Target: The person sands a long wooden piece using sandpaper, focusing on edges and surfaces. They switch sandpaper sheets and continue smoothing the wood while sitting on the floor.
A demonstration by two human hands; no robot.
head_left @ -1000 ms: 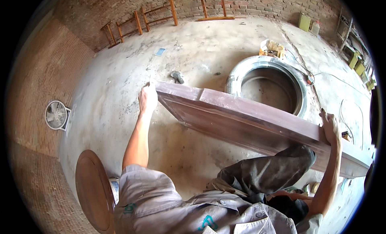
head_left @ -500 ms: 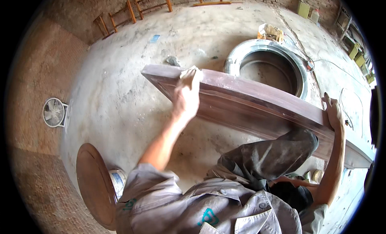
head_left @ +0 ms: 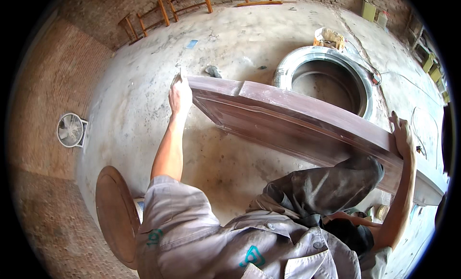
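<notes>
A long reddish-brown wooden panel [head_left: 307, 104] with a moulded face, like a cabinet door, is tilted on its edge across my raised knee [head_left: 331, 180]. Pale dust lies along its upper edge. My left hand [head_left: 180, 96] is at the panel's far left end, fingers closed round a small pale folded piece of sandpaper [head_left: 180, 71], of which only the top shows. My right hand [head_left: 403, 135] grips the panel's upper edge towards the right, its fingers bent over the top.
A tyre [head_left: 283, 72] lies on the dusty floor behind the panel, with an open tub [head_left: 329, 39] beyond it. A round brown board [head_left: 115, 216] leans at lower left. A white fan [head_left: 71, 130] stands by the brick wall. Wooden frames [head_left: 189, 4] lean at the back; a cable [head_left: 408, 76] runs at right.
My left hand has slid leftwards along the panel's upper edge to its end, still closed on the sandpaper. My right hand keeps its place on the panel. The whole view has shifted slightly.
</notes>
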